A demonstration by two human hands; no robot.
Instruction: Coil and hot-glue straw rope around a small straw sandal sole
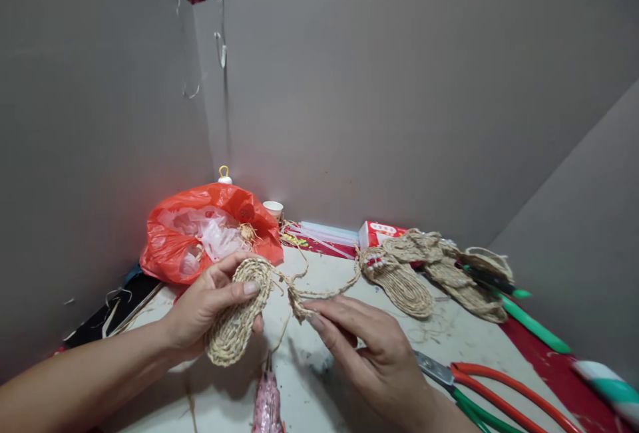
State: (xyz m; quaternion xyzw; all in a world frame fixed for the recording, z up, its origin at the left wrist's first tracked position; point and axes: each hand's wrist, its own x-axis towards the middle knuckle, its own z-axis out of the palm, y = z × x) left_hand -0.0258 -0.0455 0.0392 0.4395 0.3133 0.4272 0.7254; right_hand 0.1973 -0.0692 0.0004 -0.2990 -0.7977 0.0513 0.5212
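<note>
My left hand [217, 303] grips a woven straw sole [237, 326], oval and coiled, thumb on its upper face and fingers behind. A braided straw cord [297, 305] runs from the sole's top, and my right hand [362, 343] pinches a bunched part of it between thumb and fingertips. More of the cord loops to the right, toward the other woven soles [399, 283]. Below the hands, a pointed tool with a pink wrapped handle [268, 403] lies on the white tabletop [309, 380], its thin metal tip upward in the view.
Large shears [492, 386] with red and green handles lie at the lower right. At the back left stands a red plastic bag [174, 220], with a paper cup [273, 208] beside it. A red-and-white box [379, 232] sits behind the soles. Grey panels [374, 100] enclose the table.
</note>
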